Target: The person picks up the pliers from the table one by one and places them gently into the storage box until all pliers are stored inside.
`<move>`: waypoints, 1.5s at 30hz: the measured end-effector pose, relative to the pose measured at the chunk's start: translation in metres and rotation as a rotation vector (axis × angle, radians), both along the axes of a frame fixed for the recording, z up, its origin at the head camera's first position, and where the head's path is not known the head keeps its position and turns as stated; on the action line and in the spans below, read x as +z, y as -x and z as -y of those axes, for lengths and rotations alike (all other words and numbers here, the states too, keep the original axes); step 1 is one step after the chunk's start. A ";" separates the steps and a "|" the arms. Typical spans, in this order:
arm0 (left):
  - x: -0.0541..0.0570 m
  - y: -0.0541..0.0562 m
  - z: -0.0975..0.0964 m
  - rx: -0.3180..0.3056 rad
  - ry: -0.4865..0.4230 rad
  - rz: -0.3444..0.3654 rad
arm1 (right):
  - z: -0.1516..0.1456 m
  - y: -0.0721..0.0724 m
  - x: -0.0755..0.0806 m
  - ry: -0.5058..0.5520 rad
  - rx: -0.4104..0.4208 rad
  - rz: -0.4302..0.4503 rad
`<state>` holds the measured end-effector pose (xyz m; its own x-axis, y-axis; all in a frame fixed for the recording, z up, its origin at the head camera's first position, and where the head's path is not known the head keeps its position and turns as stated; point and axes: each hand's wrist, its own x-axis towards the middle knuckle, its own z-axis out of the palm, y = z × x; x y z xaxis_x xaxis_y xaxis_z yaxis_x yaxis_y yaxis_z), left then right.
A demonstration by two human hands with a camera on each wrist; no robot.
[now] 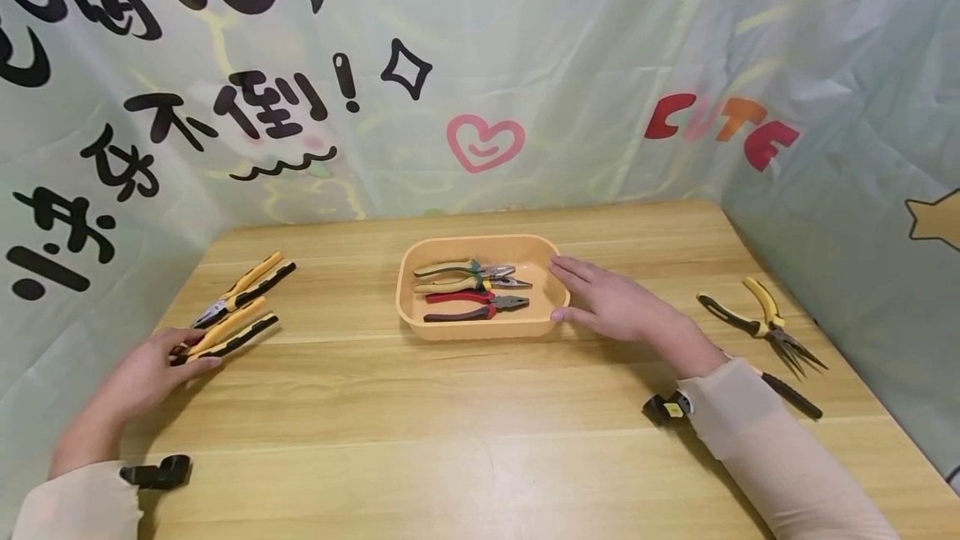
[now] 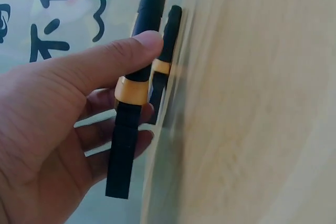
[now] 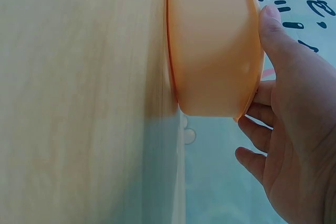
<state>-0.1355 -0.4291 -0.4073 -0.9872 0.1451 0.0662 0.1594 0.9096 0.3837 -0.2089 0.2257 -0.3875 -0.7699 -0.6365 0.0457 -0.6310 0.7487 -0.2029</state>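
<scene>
At the left side of the table my left hand grips pliers with yellow-and-black handles. In the left wrist view the thumb lies over these pliers and the fingers curl behind. Just beyond them lies a similar pair of pliers. My right hand touches the right end of an orange plastic tray, fingers extended along the rim, thumb at the front corner. In the right wrist view the tray's outer wall faces the hand. Three pliers lie inside, including a red-and-black pair.
Long-nose pliers with yellow-and-black handles lie open at the table's right. Near them a black handle shows, its other end hidden by the right sleeve. A printed curtain hangs behind the wooden table.
</scene>
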 end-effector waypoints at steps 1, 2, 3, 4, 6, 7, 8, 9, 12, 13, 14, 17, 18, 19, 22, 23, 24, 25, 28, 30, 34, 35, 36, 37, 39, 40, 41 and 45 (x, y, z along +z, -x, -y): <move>0.002 0.000 -0.002 0.007 -0.004 0.001 | 0.000 0.000 0.000 0.001 0.000 0.001; 0.003 -0.001 -0.003 0.016 -0.007 0.002 | 0.000 0.000 0.000 0.002 0.000 0.003; 0.005 -0.001 -0.005 0.021 -0.010 0.006 | 0.000 0.000 0.001 0.003 -0.001 0.003; 0.007 -0.001 -0.007 0.026 -0.008 0.010 | 0.000 -0.001 0.001 0.003 -0.001 0.004; 0.010 -0.001 -0.010 0.039 0.005 0.014 | 0.000 -0.001 0.001 0.002 -0.002 0.004; 0.011 -0.001 -0.012 0.042 0.011 0.014 | 0.000 -0.001 0.002 0.001 -0.001 0.002; 0.012 0.000 -0.013 0.044 0.015 0.014 | 0.000 -0.001 0.002 -0.001 -0.003 0.002; 0.013 0.000 -0.015 0.044 0.016 0.010 | 0.001 -0.001 0.002 -0.002 -0.003 0.002; 0.015 0.000 -0.018 0.041 0.016 -0.023 | 0.001 -0.001 0.002 -0.006 -0.005 0.002; 0.015 0.001 -0.020 0.039 0.015 -0.039 | 0.000 -0.001 0.001 -0.005 -0.005 0.004; 0.016 0.001 -0.021 0.037 0.013 -0.056 | 0.000 -0.001 0.001 -0.006 -0.006 0.004; 0.018 0.002 -0.026 0.030 0.019 -0.100 | 0.000 0.000 0.001 -0.005 -0.005 0.002; 0.019 0.002 -0.028 0.029 0.020 -0.107 | 0.000 0.000 0.001 -0.004 -0.005 0.001; 0.020 0.003 -0.030 0.023 0.020 -0.117 | 0.000 0.000 0.001 -0.004 -0.004 -0.001; 0.022 0.004 -0.034 0.004 0.025 -0.134 | 0.000 0.000 0.000 -0.005 -0.004 -0.004; 0.023 0.005 -0.036 -0.002 0.026 -0.140 | 0.000 0.000 0.000 -0.006 -0.004 -0.005; 0.024 0.005 -0.037 -0.010 0.028 -0.145 | -0.001 0.000 0.000 -0.006 -0.004 -0.004; 0.024 0.006 -0.038 -0.013 0.033 -0.150 | -0.001 0.000 0.000 -0.006 -0.005 -0.004; 0.025 0.009 -0.041 -0.031 0.053 -0.172 | -0.001 0.001 0.000 -0.008 -0.005 -0.001; 0.026 0.012 -0.043 -0.041 0.064 -0.185 | 0.000 0.001 0.000 -0.006 -0.005 -0.001; 0.028 0.016 -0.049 -0.057 0.068 -0.191 | 0.000 0.001 -0.001 -0.005 -0.002 -0.008; 0.029 0.017 -0.050 -0.060 0.066 -0.194 | 0.000 0.001 -0.001 -0.005 -0.002 -0.011; 0.030 0.017 -0.052 -0.060 0.064 -0.192 | -0.001 0.001 -0.001 -0.005 -0.001 -0.012; 0.031 0.018 -0.053 -0.063 0.064 -0.192 | -0.001 0.001 -0.001 -0.006 0.000 -0.014; 0.032 0.021 -0.057 -0.068 0.074 -0.199 | -0.001 0.001 -0.001 -0.008 0.001 -0.015; 0.033 0.022 -0.059 -0.071 0.079 -0.204 | -0.001 0.001 -0.001 -0.008 0.001 -0.016; 0.034 0.023 -0.060 -0.074 0.086 -0.211 | -0.001 0.001 -0.001 -0.008 0.002 -0.016; 0.036 0.026 -0.066 -0.096 0.112 -0.244 | -0.001 0.001 -0.002 -0.011 0.000 -0.012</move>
